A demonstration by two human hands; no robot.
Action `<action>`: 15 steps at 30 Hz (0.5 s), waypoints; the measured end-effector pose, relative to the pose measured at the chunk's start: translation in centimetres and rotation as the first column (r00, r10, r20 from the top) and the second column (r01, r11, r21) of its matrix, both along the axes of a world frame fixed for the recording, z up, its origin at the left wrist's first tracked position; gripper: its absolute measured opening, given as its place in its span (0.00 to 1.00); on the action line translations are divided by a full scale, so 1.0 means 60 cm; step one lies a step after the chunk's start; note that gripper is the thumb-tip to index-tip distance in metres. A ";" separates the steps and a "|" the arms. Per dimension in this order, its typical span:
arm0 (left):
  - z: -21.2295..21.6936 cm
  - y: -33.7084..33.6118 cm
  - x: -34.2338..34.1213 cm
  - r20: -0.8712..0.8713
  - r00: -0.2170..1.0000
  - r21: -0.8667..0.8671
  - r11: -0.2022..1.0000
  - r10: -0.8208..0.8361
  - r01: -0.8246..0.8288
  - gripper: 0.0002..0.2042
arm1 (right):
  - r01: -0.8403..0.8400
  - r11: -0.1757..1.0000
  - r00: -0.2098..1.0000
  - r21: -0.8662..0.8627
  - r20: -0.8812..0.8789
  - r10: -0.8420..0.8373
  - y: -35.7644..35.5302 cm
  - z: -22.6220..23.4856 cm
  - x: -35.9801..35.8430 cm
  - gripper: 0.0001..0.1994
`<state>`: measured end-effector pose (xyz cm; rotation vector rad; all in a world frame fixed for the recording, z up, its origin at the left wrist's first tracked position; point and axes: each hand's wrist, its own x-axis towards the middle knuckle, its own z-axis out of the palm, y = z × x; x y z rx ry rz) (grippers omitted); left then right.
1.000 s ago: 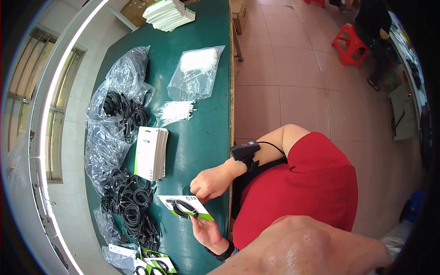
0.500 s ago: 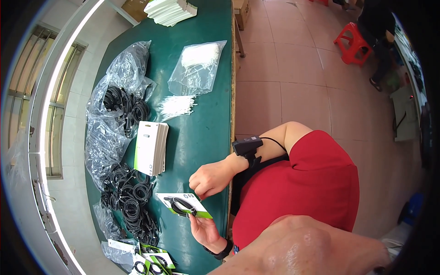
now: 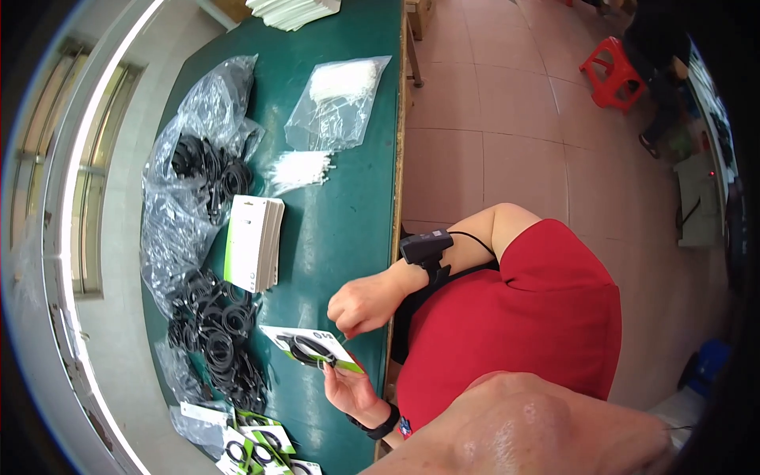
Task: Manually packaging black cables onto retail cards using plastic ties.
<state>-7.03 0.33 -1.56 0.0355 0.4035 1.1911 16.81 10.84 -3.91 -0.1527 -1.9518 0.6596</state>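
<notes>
My left hand (image 3: 352,389), lower in view, grips a white and green backing card (image 3: 279,336) near its lower edge. A coil of black cable (image 3: 313,348) lies against the card's face, with a thin white cable tie at its lower side. My right hand (image 3: 362,305) is closed just above the card's upper right edge. Its fingertips are curled under, and what they pinch, if anything, is hidden. Left of the hands stands a stack of blank-faced cards (image 3: 252,245). Loose black cable coils (image 3: 226,348) lie beyond it, further left and lower.
White cable ties (image 3: 301,170) lie on the green table (image 3: 340,229), below a clear bag of ties (image 3: 340,99). A large plastic bag (image 3: 178,229) runs along the far side. Carded cables (image 3: 261,443) pile up at bottom left. A red stool (image 3: 613,75) and a person stand upper right.
The table and its things have shifted slightly up and left in view. The card has tipped a little flatter to the view, while both hands keep nearly the same pose.
</notes>
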 end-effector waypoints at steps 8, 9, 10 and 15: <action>0.041 0.033 0.066 -0.620 0.754 0.154 0.976 0.218 -0.156 0.24 | 0.366 0.858 0.930 -0.359 0.165 -0.328 0.038 0.002 0.056 0.07; 0.046 0.022 0.066 -0.618 0.744 0.169 0.967 0.254 -0.190 0.24 | 0.190 0.745 0.981 -0.639 0.091 -0.171 0.032 0.017 0.052 0.08; 0.052 0.024 0.073 -0.608 0.750 0.184 0.965 0.261 -0.187 0.23 | 0.046 0.529 0.998 -0.847 0.010 -0.070 0.033 0.034 0.056 0.08; 0.059 0.030 0.080 -0.691 0.678 0.172 0.968 0.252 -0.185 0.24 | -0.096 0.375 0.979 -0.922 -0.021 0.201 0.033 0.049 0.025 0.14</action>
